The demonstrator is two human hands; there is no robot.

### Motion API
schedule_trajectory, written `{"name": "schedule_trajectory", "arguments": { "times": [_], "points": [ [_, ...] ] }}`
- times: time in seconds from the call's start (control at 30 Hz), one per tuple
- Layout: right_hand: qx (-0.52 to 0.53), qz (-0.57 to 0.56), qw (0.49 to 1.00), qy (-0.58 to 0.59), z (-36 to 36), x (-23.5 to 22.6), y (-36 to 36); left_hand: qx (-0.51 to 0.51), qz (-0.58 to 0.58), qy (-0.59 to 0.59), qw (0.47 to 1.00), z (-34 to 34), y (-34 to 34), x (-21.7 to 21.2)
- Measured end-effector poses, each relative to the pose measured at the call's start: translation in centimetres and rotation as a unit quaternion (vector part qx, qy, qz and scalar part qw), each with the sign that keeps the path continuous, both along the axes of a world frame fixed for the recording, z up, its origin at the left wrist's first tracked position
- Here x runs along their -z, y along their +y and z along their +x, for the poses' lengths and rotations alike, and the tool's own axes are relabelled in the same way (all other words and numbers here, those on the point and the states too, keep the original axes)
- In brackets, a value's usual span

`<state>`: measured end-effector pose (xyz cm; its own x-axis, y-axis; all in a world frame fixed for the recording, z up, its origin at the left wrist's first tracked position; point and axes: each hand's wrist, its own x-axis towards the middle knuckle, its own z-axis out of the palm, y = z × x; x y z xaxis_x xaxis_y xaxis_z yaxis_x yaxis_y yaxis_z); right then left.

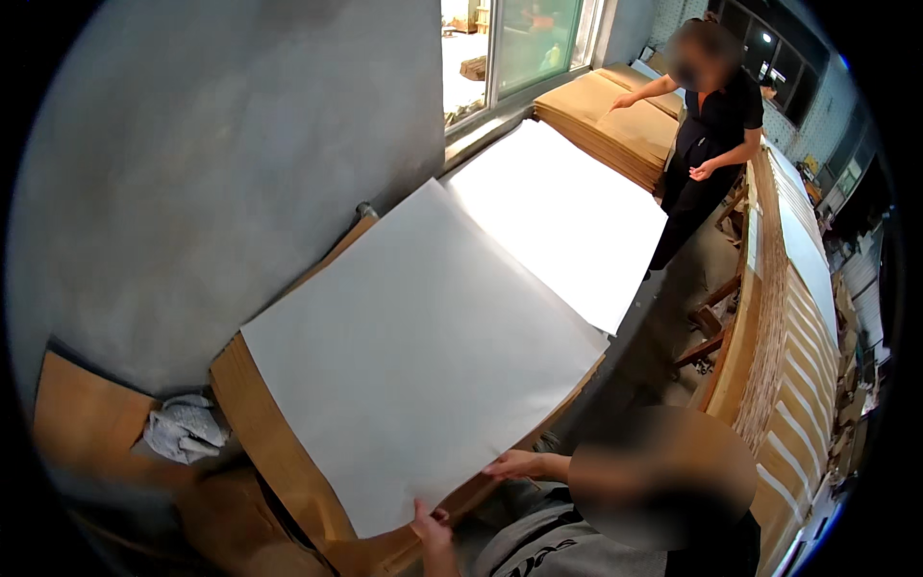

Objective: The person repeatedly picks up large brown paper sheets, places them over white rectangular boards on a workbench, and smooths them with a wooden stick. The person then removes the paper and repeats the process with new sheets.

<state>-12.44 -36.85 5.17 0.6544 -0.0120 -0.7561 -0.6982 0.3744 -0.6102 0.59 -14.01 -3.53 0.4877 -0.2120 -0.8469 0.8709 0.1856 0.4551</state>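
A large white sheet (413,337) lies over a stack of brown boards (274,433), its near edge facing me. Close to the sheet's near corner, my left hand (430,527) is closed on that edge, thumb on top. Farther right along the same edge, my right hand (514,465) grips it with the fingers bent around the border. Fingertips under the sheet are hidden. A second white sheet (567,216), brightly lit by the window, adjoins it on the far side.
Beyond the sheets is a tall stack of brown boards (625,120), where a person in dark clothes (716,120) reaches over it. A grey wall (240,173) borders the left. At right runs a long row of boards (769,317) on wooden supports. A crumpled cloth (185,428) lies lower left.
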Motion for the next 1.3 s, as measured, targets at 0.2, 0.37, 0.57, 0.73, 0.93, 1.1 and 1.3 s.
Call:
{"name": "schedule_trajectory", "arguments": {
  "times": [0.2, 0.37, 0.57, 0.73, 0.93, 1.1, 1.3],
  "points": [
    [0.349, 0.127, 0.927, -0.052, -6.4, 3.3, -6.9, -0.081, -0.058, 0.025, 0.995, 2.6, 0.9, -1.5],
    [0.397, 0.127, 0.909, 0.018, -6.4, 1.6, -11.1, -0.075, -0.047, 0.068, 0.994, 3.2, 0.2, -3.1],
    [0.253, 0.198, 0.942, 0.096, -6.6, 2.4, -14.2, -0.028, -0.004, 0.096, 0.995, 1.8, -1.5, -4.4],
    [0.119, -0.105, 0.979, 0.132, -6.4, 2.8, -12.1, 0.066, 0.114, -0.134, 0.982, -0.4, -1.1, -4.1],
    [0.071, -0.516, 0.848, -0.094, -9.9, 3.8, -4.5, -0.102, 0.147, -0.137, 0.974, -8.1, 3.5, -3.0],
    [0.115, -0.295, 0.947, -0.047, -3.2, 3.2, -6.0, -0.099, 0.130, -0.162, 0.973, -2.1, 4.4, 0.4],
    [0.186, -0.086, 0.978, 0.046, 3.4, 0.6, -7.4, -0.085, 0.131, -0.019, 0.988, 2.3, 3.8, -4.7]
  ]
}}
